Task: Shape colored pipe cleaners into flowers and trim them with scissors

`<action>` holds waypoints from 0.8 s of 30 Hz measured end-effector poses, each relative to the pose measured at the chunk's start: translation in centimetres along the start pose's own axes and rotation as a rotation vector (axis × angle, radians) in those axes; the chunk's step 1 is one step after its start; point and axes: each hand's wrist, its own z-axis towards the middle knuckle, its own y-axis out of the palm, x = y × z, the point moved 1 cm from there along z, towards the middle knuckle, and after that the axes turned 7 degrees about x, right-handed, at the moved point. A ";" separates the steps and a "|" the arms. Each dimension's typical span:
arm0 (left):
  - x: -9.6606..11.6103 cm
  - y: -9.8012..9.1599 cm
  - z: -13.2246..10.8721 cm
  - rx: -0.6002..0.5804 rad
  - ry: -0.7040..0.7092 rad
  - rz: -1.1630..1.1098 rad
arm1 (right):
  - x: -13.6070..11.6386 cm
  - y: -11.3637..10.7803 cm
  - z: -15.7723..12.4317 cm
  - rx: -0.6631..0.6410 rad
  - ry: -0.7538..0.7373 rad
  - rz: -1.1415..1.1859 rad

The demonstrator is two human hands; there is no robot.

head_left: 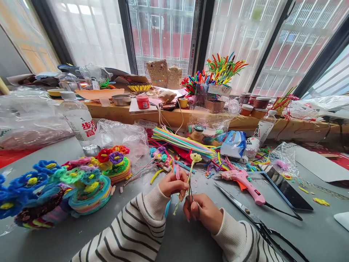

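Observation:
My left hand [174, 185] is closed in a pinch around a pale yellow pipe-cleaner flower [195, 158], whose fuzzy stem runs down past the fingers. A pink strand [177, 171] also sticks up at this hand. In my right hand [204, 211] is a small pair of scissors [190, 188], its blades pointing up beside the stem. Whether the blades touch the stem I cannot tell. To the right lie a pink glue gun [245, 183] and large scissors [247, 211].
Pipe-cleaner flower pieces [89, 196] stand on the left. Bundled pipe cleaners [182, 142] lie behind my hands. Water bottles [80, 120], a blue-white packet [233, 143] and a dark phone-like slab [289, 189] are about. A wooden ledge [169, 115] with jars runs below the windows.

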 end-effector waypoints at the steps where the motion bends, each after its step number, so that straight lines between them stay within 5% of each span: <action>1: 0.0 0.0 0.0 -0.005 0.003 -0.007 | 0.1 0.0 0.0 0.008 -0.001 -0.001; 13: 0.3 0.0 -0.1 0.026 0.043 -0.043 | 0.5 -0.1 0.1 0.076 0.063 0.025; 24: 0.0 0.3 -0.2 -0.003 0.050 0.034 | -0.1 0.2 0.1 -0.034 0.022 0.049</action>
